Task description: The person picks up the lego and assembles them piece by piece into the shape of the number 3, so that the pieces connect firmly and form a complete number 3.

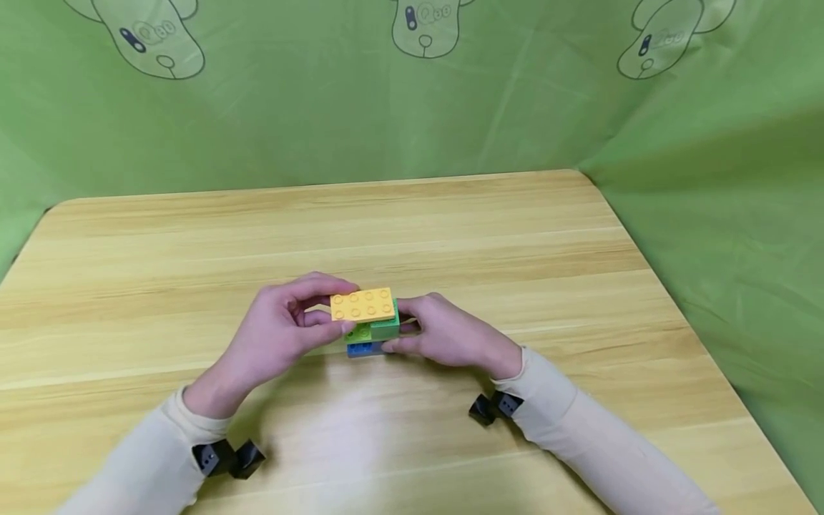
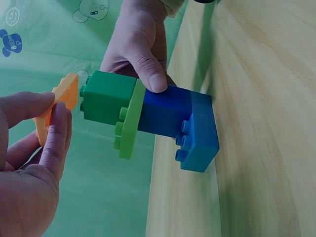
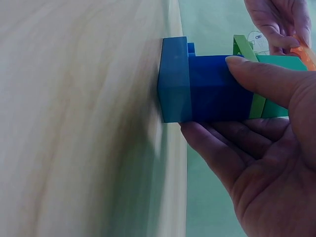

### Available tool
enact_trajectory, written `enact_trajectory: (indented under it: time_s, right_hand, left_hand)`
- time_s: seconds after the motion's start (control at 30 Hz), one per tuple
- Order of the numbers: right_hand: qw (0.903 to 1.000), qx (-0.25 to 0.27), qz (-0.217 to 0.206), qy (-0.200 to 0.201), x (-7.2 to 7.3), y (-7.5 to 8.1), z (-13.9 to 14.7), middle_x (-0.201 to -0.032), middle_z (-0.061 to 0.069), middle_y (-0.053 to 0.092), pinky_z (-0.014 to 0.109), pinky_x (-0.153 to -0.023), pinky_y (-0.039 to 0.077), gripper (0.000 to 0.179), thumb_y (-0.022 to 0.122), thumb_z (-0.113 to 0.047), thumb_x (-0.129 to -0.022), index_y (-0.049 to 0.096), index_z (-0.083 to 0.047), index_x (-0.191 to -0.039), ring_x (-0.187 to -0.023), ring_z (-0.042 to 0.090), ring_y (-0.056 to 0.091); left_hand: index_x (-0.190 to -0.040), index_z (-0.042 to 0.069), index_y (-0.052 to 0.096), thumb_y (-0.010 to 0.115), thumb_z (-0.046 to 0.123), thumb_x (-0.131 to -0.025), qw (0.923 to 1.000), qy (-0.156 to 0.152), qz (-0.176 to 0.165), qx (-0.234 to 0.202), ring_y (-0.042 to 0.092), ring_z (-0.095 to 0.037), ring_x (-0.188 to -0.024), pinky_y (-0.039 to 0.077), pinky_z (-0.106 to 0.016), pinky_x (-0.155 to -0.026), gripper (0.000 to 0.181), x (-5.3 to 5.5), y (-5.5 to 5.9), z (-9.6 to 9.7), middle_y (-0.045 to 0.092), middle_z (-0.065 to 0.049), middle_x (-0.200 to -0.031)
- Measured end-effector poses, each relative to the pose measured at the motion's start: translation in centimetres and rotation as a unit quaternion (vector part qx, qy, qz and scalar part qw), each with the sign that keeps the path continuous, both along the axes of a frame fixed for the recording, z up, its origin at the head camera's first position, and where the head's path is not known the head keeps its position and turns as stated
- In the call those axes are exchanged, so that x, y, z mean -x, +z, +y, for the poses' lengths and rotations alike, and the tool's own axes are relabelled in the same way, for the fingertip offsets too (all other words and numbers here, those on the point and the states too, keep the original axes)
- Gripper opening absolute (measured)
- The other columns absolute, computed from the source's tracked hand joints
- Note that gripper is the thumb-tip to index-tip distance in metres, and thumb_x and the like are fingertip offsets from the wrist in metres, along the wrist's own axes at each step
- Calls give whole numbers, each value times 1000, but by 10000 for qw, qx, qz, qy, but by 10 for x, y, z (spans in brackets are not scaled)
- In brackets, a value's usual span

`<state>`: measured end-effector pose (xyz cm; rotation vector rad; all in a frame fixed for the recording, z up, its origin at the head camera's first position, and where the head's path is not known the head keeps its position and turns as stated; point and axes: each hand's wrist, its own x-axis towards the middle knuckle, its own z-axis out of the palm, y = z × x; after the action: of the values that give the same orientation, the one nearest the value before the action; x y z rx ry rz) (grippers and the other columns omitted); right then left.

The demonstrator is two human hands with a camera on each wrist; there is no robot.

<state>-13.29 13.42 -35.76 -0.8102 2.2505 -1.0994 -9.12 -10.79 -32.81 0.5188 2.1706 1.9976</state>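
A flat yellow toy brick (image 1: pixel 363 305) with studs is pinched between the thumb and fingers of my left hand (image 1: pixel 283 322). It is tilted just above a stack of bricks, and a small gap shows in the left wrist view. From the top, the stack has a green brick (image 2: pixel 108 96), a thin light-green brick (image 2: pixel 130 131), a dark blue brick (image 2: pixel 164 111) and a lighter blue brick (image 2: pixel 201 143). My right hand (image 1: pixel 447 332) grips the stack from the right, its thumb on the dark blue brick. Whether the stack touches the table, I cannot tell.
The wooden table (image 1: pixel 193 250) stretches around both hands. Green cloth (image 1: pixel 322 121) with printed animal heads hangs behind it and along the right side. A small black device (image 1: pixel 228 458) sits on the left wrist, and another black device (image 1: pixel 496 408) on the right.
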Motion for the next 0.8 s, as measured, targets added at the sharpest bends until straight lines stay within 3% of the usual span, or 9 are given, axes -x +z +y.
enact_trajectory:
  time_s: [0.4,0.8]
  right_hand:
    - [10000,49,-21,-46,0,0,1,-116,-2,67,25,-89,52,46,74,-12,-89,58,-7,-133,-106,8,63]
    - [9999,115,19,-19,0,-1,0,-114,-3,67,26,-87,52,42,75,-12,-89,62,-7,-128,-103,6,63]
  left_hand:
    - [-117,-3,67,77,-7,-80,9998,-75,127,138,66,-30,-88,58,-31,-76,38,1,-6,7,62,-13,-116]
    - [-115,0,69,78,-5,-80,9976,-158,314,593,67,-23,-87,58,-32,-75,36,3,-1,6,64,-8,-115]
